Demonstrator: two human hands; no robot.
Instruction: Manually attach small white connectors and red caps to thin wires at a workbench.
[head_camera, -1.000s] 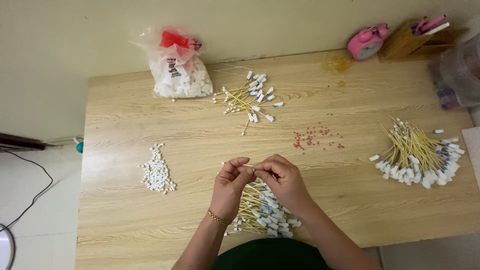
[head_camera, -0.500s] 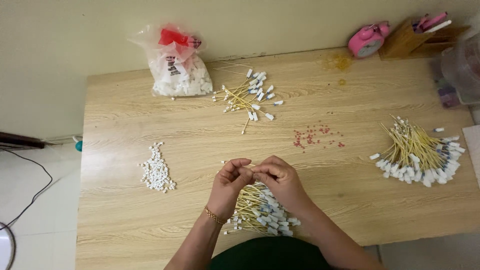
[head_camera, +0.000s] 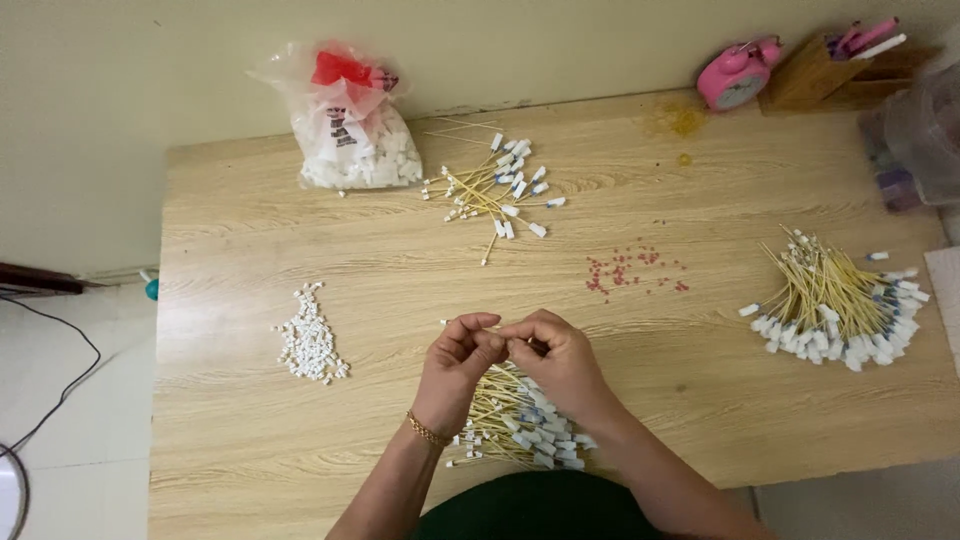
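**Yellow stick pinched between both my hands**

Yellow and thin, the stick I am working on runs level between my fingertips at the near middle of the wooden table. From my head camera, my left hand is closed on it with thumb and forefinger, and the stick's far end pokes out to the left of that pinch. My right hand meets the left fingertip to fingertip and is closed too, though I cannot tell exactly what its fingers grip. Just beneath both wrists lies a heap of sticks with white tips. To my left sits a small pile of white caps; well to my right a larger bundle of finished sticks; red beads are scattered between.
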